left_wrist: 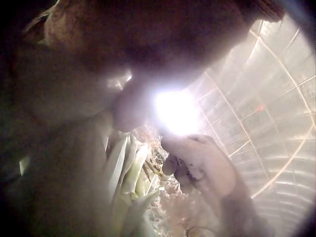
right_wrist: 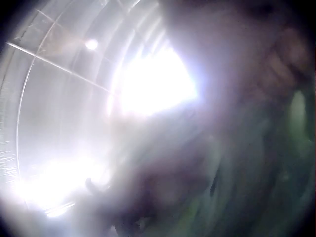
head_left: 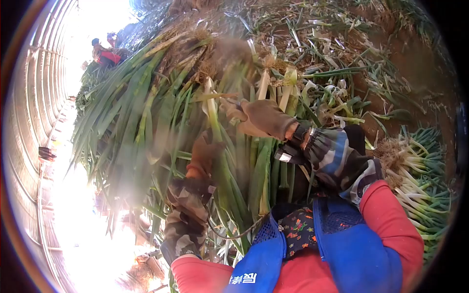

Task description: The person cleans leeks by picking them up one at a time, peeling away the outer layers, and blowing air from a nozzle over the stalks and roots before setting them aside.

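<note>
While the left hand (head_left: 206,152) clamps its fingers round a leek (head_left: 213,116), the right hand (head_left: 266,117) is right beside it! Curled fingers there, but pinching what, I can't tell.

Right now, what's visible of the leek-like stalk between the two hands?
The leek-like stalk is long, with stringy tan roots at its upper end, a pale, smooth-looking shank and broad green leaves below. In the head view it slants rightward going down. A yellowish strip crosses the shank toward the right hand. The left hand is beside the leaves; blur hides its exact grip.
</note>
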